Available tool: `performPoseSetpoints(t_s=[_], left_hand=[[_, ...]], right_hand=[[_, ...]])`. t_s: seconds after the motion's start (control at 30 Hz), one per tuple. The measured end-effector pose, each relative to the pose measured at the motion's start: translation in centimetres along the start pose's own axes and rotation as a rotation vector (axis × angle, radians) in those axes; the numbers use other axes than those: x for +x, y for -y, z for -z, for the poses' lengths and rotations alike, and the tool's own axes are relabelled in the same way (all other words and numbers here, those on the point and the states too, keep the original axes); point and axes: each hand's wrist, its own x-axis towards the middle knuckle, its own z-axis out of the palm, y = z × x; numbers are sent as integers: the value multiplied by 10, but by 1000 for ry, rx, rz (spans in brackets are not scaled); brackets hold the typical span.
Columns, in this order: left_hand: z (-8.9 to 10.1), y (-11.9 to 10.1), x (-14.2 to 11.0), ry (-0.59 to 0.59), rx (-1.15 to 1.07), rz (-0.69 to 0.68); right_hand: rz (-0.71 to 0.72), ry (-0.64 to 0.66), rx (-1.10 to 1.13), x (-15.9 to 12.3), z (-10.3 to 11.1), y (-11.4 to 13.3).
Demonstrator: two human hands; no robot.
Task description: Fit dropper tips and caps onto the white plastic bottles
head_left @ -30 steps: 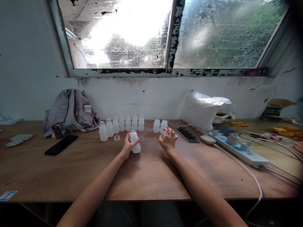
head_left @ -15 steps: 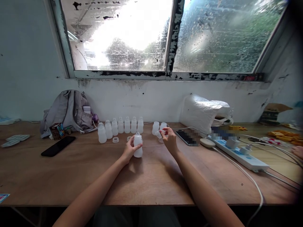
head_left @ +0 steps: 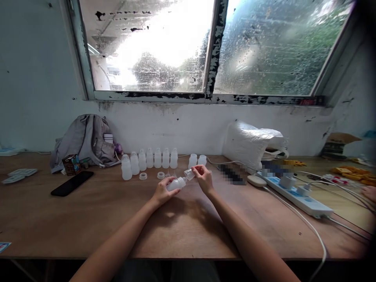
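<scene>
A frosted white baby bottle (head_left: 175, 184) is wrapped in the fingers of my left hand (head_left: 163, 191), tilted so its nipple end points up and right. My right hand (head_left: 203, 178) pinches a clear bottle cap (head_left: 189, 174), its mouth at the nipple tip. Behind my hands a row of several capped baby bottles (head_left: 150, 158) stands upright. Two bottles without caps (head_left: 197, 160) stand further right. White collar rings (head_left: 160, 175) lie on the table in front of the row, with small clear nipples (head_left: 171, 174) beside them, partly hard to make out.
On the left of the wooden table (head_left: 96, 223) are a grey backpack (head_left: 85, 141), a small carton (head_left: 71, 164) and a black phone (head_left: 72, 183). To the right are a white foil bag (head_left: 249, 143), a power strip (head_left: 299, 196) with cables, and a white oval device (head_left: 257, 180).
My left hand has tilted the bottle from upright towards the right. My right hand has brought the clear cap from beside the uncapped bottles leftwards to the bottle's nipple.
</scene>
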Motion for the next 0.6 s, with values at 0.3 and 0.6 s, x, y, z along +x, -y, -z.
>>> performPoseSetpoints(t_s=[0.3, 0.6], left_hand=[[3, 6, 1, 35, 166, -54], [8, 2, 0, 78, 309, -192]], right_hand=[[-30, 140, 61, -9, -11, -2], [-233, 327, 215, -13, -11, -1]])
